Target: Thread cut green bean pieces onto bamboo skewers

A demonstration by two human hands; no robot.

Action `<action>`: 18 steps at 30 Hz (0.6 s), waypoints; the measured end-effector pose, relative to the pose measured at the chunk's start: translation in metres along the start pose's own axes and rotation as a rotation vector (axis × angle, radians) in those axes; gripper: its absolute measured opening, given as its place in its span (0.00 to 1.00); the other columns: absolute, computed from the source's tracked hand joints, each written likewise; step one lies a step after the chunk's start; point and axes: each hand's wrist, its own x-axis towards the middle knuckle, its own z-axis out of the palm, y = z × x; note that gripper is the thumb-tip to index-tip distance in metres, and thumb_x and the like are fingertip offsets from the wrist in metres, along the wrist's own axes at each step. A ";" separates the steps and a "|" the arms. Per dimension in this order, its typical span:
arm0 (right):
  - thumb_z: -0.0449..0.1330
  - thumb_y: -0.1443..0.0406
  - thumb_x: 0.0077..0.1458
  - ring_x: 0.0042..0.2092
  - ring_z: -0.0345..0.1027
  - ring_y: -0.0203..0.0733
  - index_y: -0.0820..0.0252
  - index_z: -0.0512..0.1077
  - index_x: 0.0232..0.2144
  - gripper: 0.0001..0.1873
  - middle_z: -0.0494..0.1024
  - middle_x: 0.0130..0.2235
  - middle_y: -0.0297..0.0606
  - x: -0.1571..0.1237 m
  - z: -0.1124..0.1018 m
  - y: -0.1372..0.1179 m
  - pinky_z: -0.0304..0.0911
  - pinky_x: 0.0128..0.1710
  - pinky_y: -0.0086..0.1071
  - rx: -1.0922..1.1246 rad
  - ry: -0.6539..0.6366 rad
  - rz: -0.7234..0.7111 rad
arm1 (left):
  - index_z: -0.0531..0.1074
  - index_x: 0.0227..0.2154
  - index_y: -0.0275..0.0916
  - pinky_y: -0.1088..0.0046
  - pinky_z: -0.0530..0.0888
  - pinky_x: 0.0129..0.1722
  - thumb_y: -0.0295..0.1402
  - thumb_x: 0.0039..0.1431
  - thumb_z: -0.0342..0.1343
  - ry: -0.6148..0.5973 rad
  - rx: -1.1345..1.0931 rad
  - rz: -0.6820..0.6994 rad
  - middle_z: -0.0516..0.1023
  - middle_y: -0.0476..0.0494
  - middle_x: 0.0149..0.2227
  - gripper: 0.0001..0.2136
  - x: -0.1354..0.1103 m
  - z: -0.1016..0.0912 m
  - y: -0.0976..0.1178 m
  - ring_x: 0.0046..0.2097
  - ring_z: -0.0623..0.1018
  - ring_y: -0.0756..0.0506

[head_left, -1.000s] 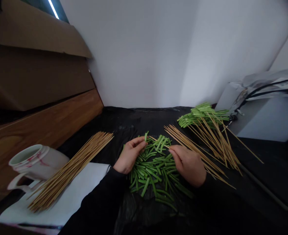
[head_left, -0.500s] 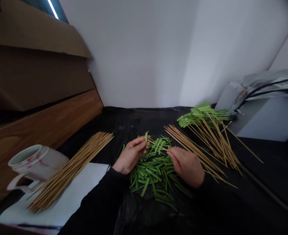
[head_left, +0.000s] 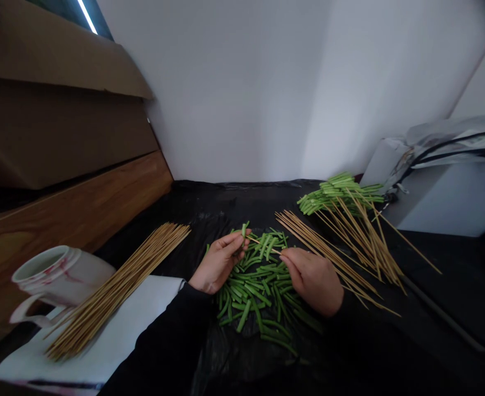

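My left hand pinches a short green bean piece upright between thumb and fingers. My right hand grips a thin bamboo skewer whose tip points left and meets that piece. Both hands hover over a loose pile of cut green bean pieces on a black plastic sheet. Black sleeves cover both forearms.
A bundle of bare skewers lies on a white sheet at the left beside a white mug. Loaded bean skewers and more sticks fan out at the right. A wooden ledge rises on the left; a grey box stands at the far right.
The skewer tip has closed in on the bean piece in my left hand, and my right hand has shifted slightly left. Everything else stays put.
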 end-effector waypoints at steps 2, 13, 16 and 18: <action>0.45 0.66 0.64 0.36 0.71 0.35 0.59 0.71 0.35 0.14 0.77 0.33 0.38 0.000 0.000 0.000 0.58 0.35 0.27 0.001 -0.005 0.004 | 0.78 0.41 0.37 0.78 0.66 0.34 0.34 0.49 0.64 0.002 0.002 -0.004 0.75 0.46 0.33 0.15 0.000 0.001 0.000 0.34 0.71 0.53; 0.45 0.67 0.64 0.36 0.71 0.36 0.59 0.71 0.35 0.14 0.77 0.33 0.38 -0.001 0.003 0.001 0.58 0.35 0.28 -0.002 -0.041 0.007 | 0.79 0.40 0.37 0.78 0.65 0.35 0.37 0.48 0.64 0.035 0.131 0.019 0.76 0.45 0.32 0.15 0.001 -0.001 -0.002 0.33 0.70 0.53; 0.46 0.67 0.64 0.34 0.70 0.36 0.59 0.71 0.34 0.14 0.77 0.32 0.37 -0.002 0.003 0.001 0.57 0.34 0.28 -0.004 -0.063 0.016 | 0.79 0.38 0.38 0.76 0.66 0.37 0.37 0.48 0.65 0.049 0.175 0.035 0.78 0.44 0.33 0.14 0.003 -0.003 -0.005 0.34 0.71 0.52; 0.46 0.66 0.64 0.34 0.70 0.36 0.59 0.71 0.34 0.14 0.77 0.31 0.36 -0.002 0.003 0.000 0.56 0.34 0.28 0.013 -0.074 0.027 | 0.80 0.37 0.38 0.75 0.66 0.39 0.37 0.48 0.65 0.042 0.192 0.048 0.79 0.44 0.35 0.14 0.004 -0.003 -0.007 0.36 0.72 0.51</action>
